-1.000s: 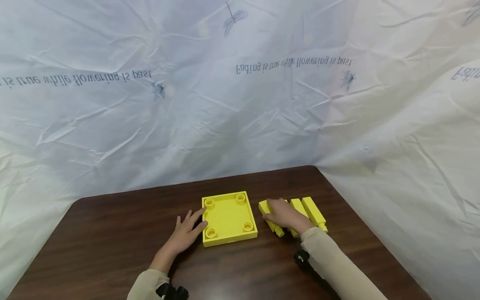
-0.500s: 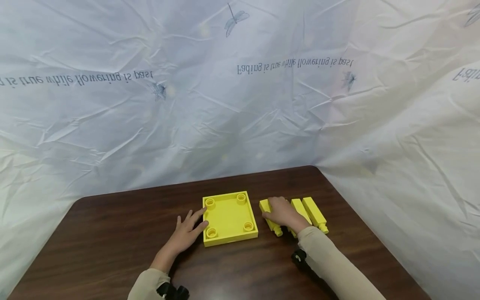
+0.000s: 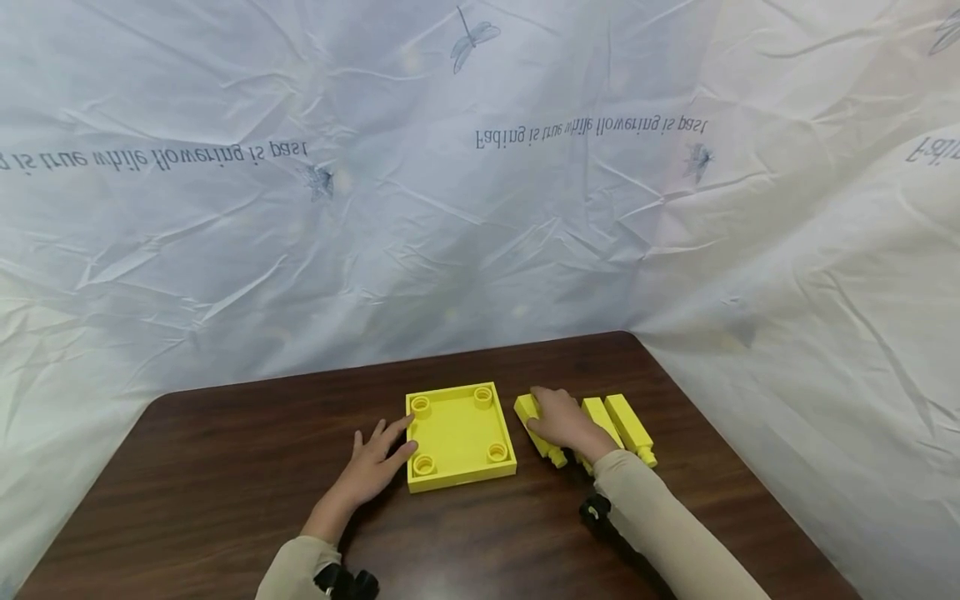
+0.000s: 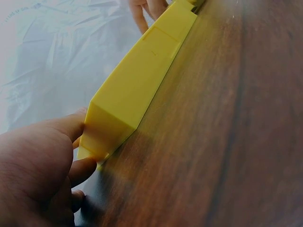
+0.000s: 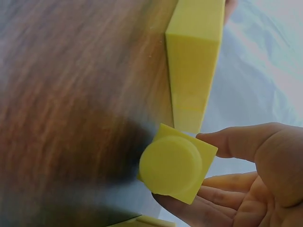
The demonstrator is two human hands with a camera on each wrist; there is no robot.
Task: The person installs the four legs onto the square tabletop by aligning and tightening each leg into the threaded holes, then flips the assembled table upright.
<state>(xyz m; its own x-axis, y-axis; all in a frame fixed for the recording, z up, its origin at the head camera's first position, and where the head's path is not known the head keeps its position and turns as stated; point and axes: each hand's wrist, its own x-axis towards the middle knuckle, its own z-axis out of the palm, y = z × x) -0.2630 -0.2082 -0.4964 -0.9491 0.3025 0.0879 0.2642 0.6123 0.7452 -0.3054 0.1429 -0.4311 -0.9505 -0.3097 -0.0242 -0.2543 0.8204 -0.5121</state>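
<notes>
A yellow square plate [image 3: 459, 433] with a round socket at each corner lies flat on the dark wooden table [image 3: 225, 467]. My left hand [image 3: 393, 442] rests beside it, straight fingers touching its left edge; the left wrist view shows the fingertips [image 4: 80, 168] against the plate's corner [image 4: 102, 127]. My right hand [image 3: 538, 417] grips the leftmost yellow block [image 3: 527, 411], a long bar with a round peg on its end [image 5: 171, 164], pinched between thumb and fingers [image 5: 218, 208]. Two more yellow blocks [image 3: 628, 423] lie just right of that hand.
A crinkled white sheet with printed text [image 3: 480, 208] hangs behind and to the right of the table. The table's far edge and rounded right corner [image 3: 626, 337] are close behind the blocks. Bare wood stretches to the left and front.
My right hand has shifted slightly left and away with the leftmost block, whose far end now sits nearer the plate. My left hand and the plate have not moved.
</notes>
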